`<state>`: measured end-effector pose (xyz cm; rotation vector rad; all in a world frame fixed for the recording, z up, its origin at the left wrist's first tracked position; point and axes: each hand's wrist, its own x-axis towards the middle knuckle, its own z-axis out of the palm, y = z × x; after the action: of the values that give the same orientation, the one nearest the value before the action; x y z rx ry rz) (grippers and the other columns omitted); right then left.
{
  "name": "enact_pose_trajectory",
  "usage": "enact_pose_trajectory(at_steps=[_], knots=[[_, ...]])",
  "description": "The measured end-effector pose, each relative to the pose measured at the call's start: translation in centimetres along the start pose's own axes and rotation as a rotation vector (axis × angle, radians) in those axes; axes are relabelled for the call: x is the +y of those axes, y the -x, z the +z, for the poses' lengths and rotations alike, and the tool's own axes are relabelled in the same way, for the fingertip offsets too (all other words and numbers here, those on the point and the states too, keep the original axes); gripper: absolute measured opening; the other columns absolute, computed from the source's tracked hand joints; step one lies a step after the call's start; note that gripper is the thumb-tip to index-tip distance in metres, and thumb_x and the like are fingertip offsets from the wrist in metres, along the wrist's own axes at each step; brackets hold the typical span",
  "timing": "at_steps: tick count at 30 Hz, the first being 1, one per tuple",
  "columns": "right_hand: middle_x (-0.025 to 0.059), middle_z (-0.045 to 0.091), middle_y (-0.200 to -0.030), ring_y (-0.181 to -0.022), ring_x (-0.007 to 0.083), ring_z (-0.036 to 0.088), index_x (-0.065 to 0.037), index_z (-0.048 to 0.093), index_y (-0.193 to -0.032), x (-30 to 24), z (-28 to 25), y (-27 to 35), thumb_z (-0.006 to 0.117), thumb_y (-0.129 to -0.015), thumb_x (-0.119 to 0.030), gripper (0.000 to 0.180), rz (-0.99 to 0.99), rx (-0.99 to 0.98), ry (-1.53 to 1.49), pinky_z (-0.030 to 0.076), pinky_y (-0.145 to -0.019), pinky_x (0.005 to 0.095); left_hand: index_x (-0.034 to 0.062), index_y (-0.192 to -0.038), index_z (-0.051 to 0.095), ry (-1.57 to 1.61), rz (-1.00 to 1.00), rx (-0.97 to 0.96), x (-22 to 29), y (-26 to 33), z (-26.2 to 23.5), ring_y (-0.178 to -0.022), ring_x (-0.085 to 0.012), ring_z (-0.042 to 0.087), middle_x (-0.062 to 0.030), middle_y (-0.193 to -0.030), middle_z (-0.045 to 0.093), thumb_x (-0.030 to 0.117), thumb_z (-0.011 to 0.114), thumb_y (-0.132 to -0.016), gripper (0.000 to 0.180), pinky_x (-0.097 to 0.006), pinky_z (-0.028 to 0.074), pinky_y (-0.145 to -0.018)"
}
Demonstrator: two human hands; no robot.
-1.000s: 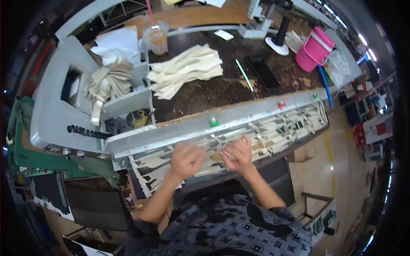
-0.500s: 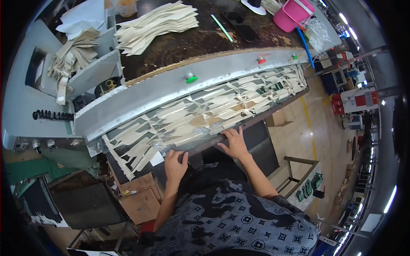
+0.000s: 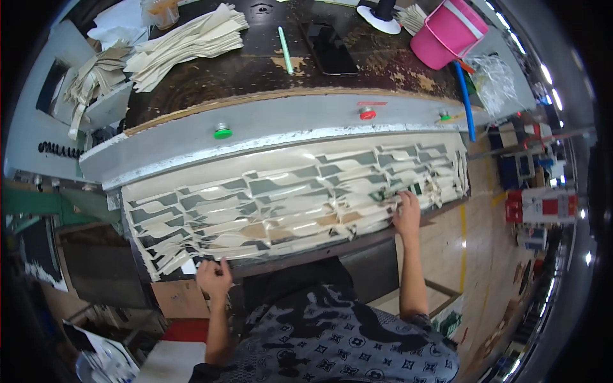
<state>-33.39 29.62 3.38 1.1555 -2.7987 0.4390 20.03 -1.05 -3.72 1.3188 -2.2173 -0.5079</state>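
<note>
A long bed of cream sheet material [image 3: 274,191] lies in front of me, cut into rows of curved pieces with dark grey-green gaps between them. Over its right part, my right hand [image 3: 407,214] reaches in with bent fingers, close to small green pieces [image 3: 416,189]; whether it touches them is not clear. My left hand [image 3: 214,279] rests by the bed's front edge at the left, loosely curled, thumb apart, with nothing seen in it. A small white paper piece [image 3: 188,267] lies just beside it.
Behind the bed runs a grey metal bar [image 3: 287,121] with green [image 3: 222,132] and red [image 3: 367,113] buttons. On the dark top stand stacked cream strips [image 3: 188,45], a pen [image 3: 285,51], a phone [image 3: 329,50] and a pink bucket [image 3: 447,35]. Cardboard [image 3: 175,299] is below left.
My right hand has moved right, off the front edge and over the sheet. My left hand has shifted left along the edge. A plain cream band now shows between bar and cut rows.
</note>
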Motion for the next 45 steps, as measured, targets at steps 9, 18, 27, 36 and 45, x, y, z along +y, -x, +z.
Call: enact_pose_trajectory(at_steps=[9,18,27,36,45], knots=[[0.0145,0.069,-0.102,-0.103,0.0401,0.065,-0.004,0.076,-0.108,11.0,-0.1,-5.9,0.087,-0.080,-0.017,0.033,-0.506,-0.406,-0.119,0.053,-0.095,0.0523,0.0060,-0.066,0.049,-0.149,-0.058,0.045,-0.7,5.9,1.8,-0.066,-0.0357,0.052,-0.0123,-0.068,0.049,0.015,0.077,-0.095,0.041,-0.049,0.037,-0.065],[0.0123,0.069,-0.105,-0.102,0.0357,0.066,-0.004,0.076,-0.114,1.4,5.0,-18.2,0.085,-0.084,-0.016,0.033,-0.640,-0.027,-0.245,0.053,-0.092,0.0476,0.0018,-0.069,0.054,-0.097,-0.207,0.268,-1.8,2.7,10.6,-0.060,-0.0278,0.049,-0.0120,-0.065,0.053,0.015,0.075,-0.101,0.041,-0.045,0.036,-0.059],[0.0205,0.067,-0.140,-0.132,0.0417,0.061,-0.004,0.071,-0.131,0.8,12.3,-22.1,0.089,-0.087,-0.030,0.054,-0.551,0.019,-0.276,0.044,-0.116,0.0507,0.0020,-0.140,0.067,0.235,-0.621,0.361,3.5,-8.7,15.5,-0.090,-0.0216,0.063,-0.0119,-0.107,0.067,0.021,0.082,-0.097,0.049,-0.036,0.053,-0.075],[0.0026,0.060,-0.074,-0.065,0.0156,0.054,-0.013,0.070,-0.107,43.1,8.1,-23.5,0.068,-0.103,-0.055,0.041,0.961,0.249,-1.664,0.047,-0.061,0.0351,0.0015,-0.146,0.051,1.433,-1.056,0.484,0.6,-15.7,16.9,-0.122,-0.0374,0.058,-0.0234,-0.140,0.054,0.033,0.078,-0.100,0.062,-0.055,0.057,-0.102],[0.0153,0.046,-0.140,-0.125,0.0314,0.048,-0.003,0.030,-0.159,34.2,9.1,-27.2,0.086,-0.087,-0.059,0.106,1.344,0.287,-1.646,0.049,-0.102,0.0515,0.0087,-0.118,0.065,1.340,-1.364,0.463,-4.4,-20.1,15.6,-0.055,-0.0179,0.049,-0.0105,-0.088,0.067,0.044,0.078,-0.097,0.044,-0.026,0.034,-0.045]])
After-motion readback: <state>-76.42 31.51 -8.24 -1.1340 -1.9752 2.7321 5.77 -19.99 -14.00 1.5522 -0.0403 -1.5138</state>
